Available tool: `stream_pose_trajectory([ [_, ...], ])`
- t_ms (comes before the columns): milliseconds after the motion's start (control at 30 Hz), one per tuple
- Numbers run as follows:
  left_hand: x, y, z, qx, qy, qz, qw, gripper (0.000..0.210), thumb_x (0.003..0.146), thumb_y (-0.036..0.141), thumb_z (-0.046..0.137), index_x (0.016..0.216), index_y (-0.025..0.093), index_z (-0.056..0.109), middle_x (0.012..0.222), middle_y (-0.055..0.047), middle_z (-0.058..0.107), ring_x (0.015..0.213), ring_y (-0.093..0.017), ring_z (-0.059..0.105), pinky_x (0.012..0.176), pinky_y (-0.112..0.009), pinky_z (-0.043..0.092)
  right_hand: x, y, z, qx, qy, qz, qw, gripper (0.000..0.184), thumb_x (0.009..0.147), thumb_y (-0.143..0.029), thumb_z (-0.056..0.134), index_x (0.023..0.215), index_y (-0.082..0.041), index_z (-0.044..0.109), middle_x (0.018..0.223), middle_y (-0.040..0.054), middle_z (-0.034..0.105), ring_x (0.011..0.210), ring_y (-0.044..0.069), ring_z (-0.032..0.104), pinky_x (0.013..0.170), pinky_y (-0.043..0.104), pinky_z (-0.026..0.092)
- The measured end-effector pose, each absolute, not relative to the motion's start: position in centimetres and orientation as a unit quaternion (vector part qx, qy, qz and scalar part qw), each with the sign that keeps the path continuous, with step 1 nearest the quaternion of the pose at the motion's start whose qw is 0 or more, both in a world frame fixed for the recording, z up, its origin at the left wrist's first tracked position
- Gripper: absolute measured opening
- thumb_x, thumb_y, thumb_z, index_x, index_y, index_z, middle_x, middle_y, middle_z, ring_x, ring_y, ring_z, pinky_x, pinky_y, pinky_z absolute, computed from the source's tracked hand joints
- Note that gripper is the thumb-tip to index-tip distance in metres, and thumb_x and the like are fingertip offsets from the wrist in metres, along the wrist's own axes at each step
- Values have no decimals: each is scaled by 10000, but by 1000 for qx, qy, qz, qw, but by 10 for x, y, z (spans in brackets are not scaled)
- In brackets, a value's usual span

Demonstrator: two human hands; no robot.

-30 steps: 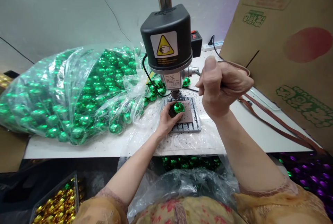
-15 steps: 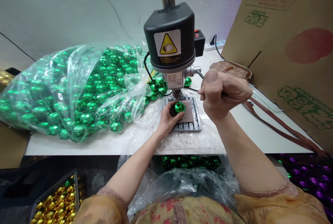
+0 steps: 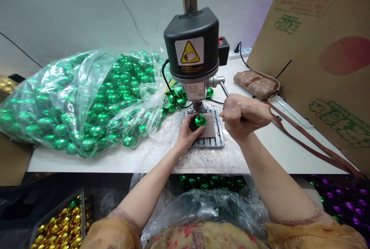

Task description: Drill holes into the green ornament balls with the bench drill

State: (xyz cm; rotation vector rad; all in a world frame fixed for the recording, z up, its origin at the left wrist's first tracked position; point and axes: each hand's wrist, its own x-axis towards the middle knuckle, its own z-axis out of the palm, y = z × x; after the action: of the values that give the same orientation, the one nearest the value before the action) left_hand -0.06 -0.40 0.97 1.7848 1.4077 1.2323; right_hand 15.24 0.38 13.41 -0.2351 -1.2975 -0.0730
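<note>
A small black drill press (image 3: pixel 191 44) with a yellow warning label stands on the white table. Under its chuck, my left hand (image 3: pixel 188 130) pinches a shiny green ball (image 3: pixel 200 121) against a flat pad (image 3: pixel 212 126) on the slotted metal base (image 3: pixel 216 144). Dark shavings are scattered around the base. My right hand (image 3: pixel 245 116) is closed around the press's feed lever (image 3: pixel 224 88), whose lower end is hidden in the fist. Whether the drill bit touches the ball is too small to tell.
A clear bag of green balls (image 3: pixel 86 98) lies to the left, some spilling near the press. On the right are a brown purse (image 3: pixel 256 83) and a large carton (image 3: pixel 315 52). Gold balls (image 3: pixel 62 224) and purple balls (image 3: pixel 347 202) sit below the table edge.
My right fist has moved slightly down with the lever, which shows more of its length. My left hand still holds the green ball in place. The view has shifted a little.
</note>
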Motion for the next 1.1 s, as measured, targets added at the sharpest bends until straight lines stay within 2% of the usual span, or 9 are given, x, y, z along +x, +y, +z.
stream_pose_trajectory([
  [133, 1, -3, 9, 661, 528, 457, 275, 507, 784, 355, 765, 1235, 213, 580, 1170, -88, 678, 1091, -248, 636, 972, -407, 499, 149, 1, 159, -146, -583, 21, 799, 432, 908, -152, 560, 490, -175, 455, 413, -77, 383, 365, 26, 362, 395, 234, 260],
  [267, 1, -6, 12, 642, 544, 472, 265, 471, 784, 366, 754, 1194, 213, 580, 1131, -77, 681, 1052, -229, 646, 938, -389, 515, 145, 9, 196, -184, -541, 101, 814, 449, 892, -291, 627, 474, -180, 507, 391, -74, 397, 340, 22, 329, 407, 249, 287],
  [400, -8, -42, 16, 655, 546, 494, 169, 416, 776, 410, 743, 1112, 221, 590, 1032, -62, 684, 939, -207, 656, 824, -353, 532, 145, 18, 209, -175, -544, 102, 814, 439, 875, -292, 644, 466, -190, 522, 378, -72, 386, 315, 31, 283, 383, 286, 252],
  [567, -35, -127, 4, 849, 382, 362, 42, 436, 746, 508, 745, 1035, 207, 620, 791, -55, 672, 735, -207, 626, 667, -358, 506, 147, 19, 205, -182, -550, 84, 811, 451, 870, -369, 636, 465, -203, 524, 373, -64, 382, 317, 45, 288, 393, 302, 286],
  [667, -51, -150, -3, 900, 320, 296, -6, 563, 778, 616, 680, 1140, 190, 615, 903, -106, 706, 845, -261, 654, 731, -411, 534, 147, 19, 204, -208, -556, 67, 802, 476, 880, -423, 606, 468, -210, 499, 370, -64, 378, 322, 44, 296, 393, 288, 306],
  [767, -64, -125, 4, 870, 360, 336, -15, 361, 910, 388, 596, 1213, 193, 573, 993, -109, 703, 943, -251, 657, 837, -412, 537, 147, 18, 203, -251, -557, 44, 790, 505, 897, -445, 570, 463, -216, 449, 365, -66, 349, 332, 39, 290, 404, 269, 325],
  [833, -71, -85, 13, 822, 442, 359, -14, 267, 942, 228, 519, 1201, 206, 575, 1002, -100, 693, 952, -234, 648, 868, -398, 519, 146, 17, 203, -263, -557, 40, 787, 513, 897, -457, 562, 462, -216, 434, 363, -65, 341, 341, 36, 293, 419, 261, 337],
  [933, -80, -14, 25, 757, 559, 338, -14, 301, 937, 167, 453, 1201, 212, 589, 1076, -117, 656, 1031, -264, 617, 910, -411, 498, 145, 16, 203, -254, -550, 51, 794, 501, 897, -429, 576, 465, -210, 449, 372, -63, 357, 343, 34, 300, 422, 262, 329],
  [1100, -85, 69, 25, 732, 648, 210, -17, 435, 807, 40, 533, 1212, 179, 611, 1262, -193, 548, 1107, -354, 562, 915, -472, 473, 144, 17, 201, -227, -543, 55, 807, 485, 899, -377, 599, 463, -212, 465, 370, -66, 368, 333, 34, 315, 397, 261, 311],
])
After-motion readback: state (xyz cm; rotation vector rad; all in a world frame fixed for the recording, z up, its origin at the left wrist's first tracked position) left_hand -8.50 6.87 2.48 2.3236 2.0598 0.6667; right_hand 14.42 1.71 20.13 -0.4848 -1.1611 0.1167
